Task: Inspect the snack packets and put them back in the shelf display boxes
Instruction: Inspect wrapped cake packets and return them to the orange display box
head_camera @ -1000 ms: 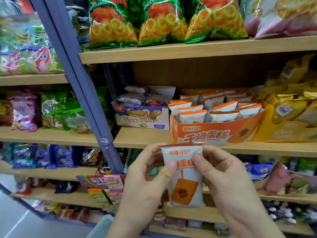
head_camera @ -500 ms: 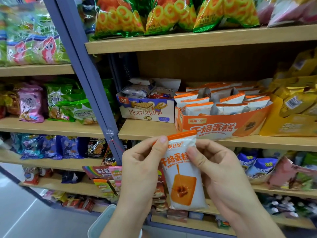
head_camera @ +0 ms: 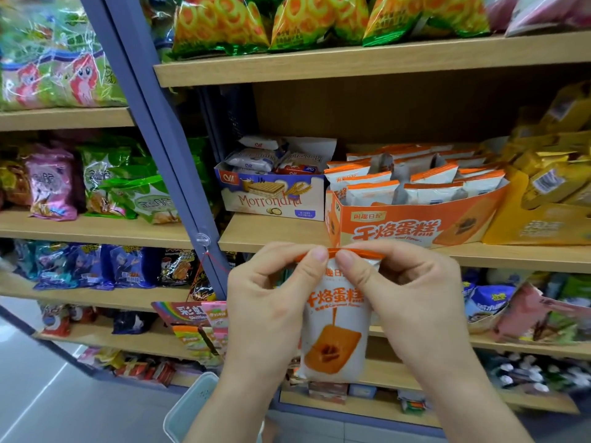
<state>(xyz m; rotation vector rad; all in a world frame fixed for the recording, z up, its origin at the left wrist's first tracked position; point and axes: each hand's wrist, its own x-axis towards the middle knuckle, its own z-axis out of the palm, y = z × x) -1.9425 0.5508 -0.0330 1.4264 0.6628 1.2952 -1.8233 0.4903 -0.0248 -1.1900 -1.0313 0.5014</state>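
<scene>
The white-and-orange snack packet [head_camera: 334,327] hangs upright in front of the shelves, just below the orange display box [head_camera: 415,225] it likely belongs in. The left hand [head_camera: 271,302] and right hand [head_camera: 412,298] each pinch its orange top seal, thumbs nearly touching, probably so the printed face stays readable for inspection. The Morrondna wafer box [head_camera: 271,199] sits just beside the orange one

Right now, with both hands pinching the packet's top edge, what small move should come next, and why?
Probably raise the packet toward the orange display box. The left hand and right hand pinch its orange top seal, it hangs just below that box, and matching packets stand inside it.
</scene>
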